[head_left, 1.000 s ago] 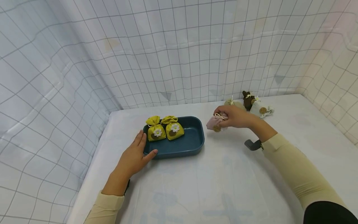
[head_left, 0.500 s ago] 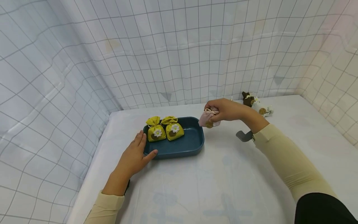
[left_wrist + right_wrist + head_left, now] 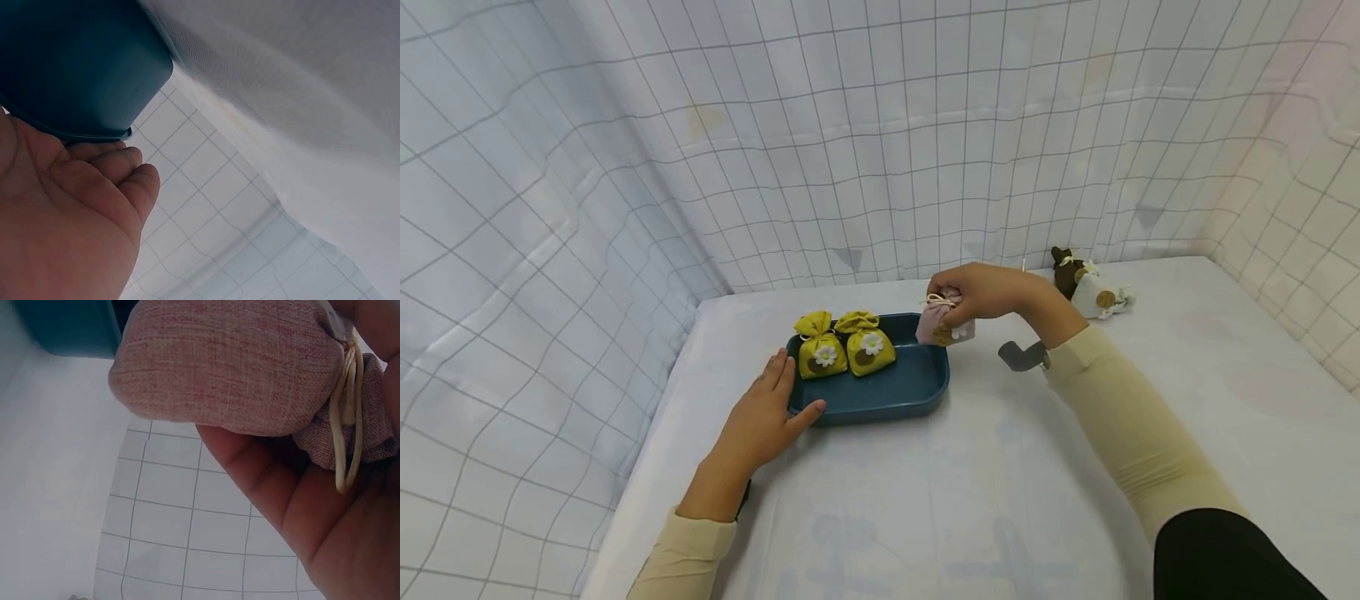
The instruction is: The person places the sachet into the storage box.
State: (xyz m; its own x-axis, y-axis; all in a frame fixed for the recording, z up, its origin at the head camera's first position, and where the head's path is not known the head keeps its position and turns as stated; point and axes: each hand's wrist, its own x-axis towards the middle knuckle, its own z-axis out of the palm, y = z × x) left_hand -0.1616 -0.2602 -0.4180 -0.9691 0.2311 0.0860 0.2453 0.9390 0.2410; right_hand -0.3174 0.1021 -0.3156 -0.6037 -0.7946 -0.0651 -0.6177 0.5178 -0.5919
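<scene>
- The right hand point(image 3: 981, 289) grips a small pink woven-cloth pouch tied with a cream string point(image 3: 943, 321), fingers curled over its gathered neck; the pouch hangs in the air over the 3 o'clock end of the tray.
- In the right wrist view the same pouch point(image 3: 231, 365) fills the top of the frame, its string point(image 3: 349, 412) knotted round the neck, with the thumb and palm point(image 3: 312, 506) under it.
- The dark blue oblong plastic tray point(image 3: 891, 387) sits on the white cloth-covered table point(image 3: 1000, 483), near the middle of the table top.
- Two mustard-yellow cloth pouches stand upright in the tray's 9 o'clock half, touching each other: one with a white daisy on its front point(image 3: 818, 354), the other with a daisy and a brown disc point(image 3: 867, 351).
- The left hand point(image 3: 765, 417) rests flat on the table at the tray's 8 o'clock corner, fingers straight along the tray's end and thumb against its near wall, holding nothing.
- The left wrist view shows the fingers point(image 3: 106, 165) tucked under the rounded tray corner point(image 3: 94, 69).
- At 2 o'clock from the tray, well apart from it and near the back curtain, lie a dark brown pouch point(image 3: 1064, 271) and a white pouch with a tan disc point(image 3: 1097, 296), touching one another.
- A grey bracket point(image 3: 1021, 356) juts out at the right wrist, beside the beige sleeve point(image 3: 1120, 417).
- A white curtain with a grey grid point(image 3: 850, 150) encloses the table.
</scene>
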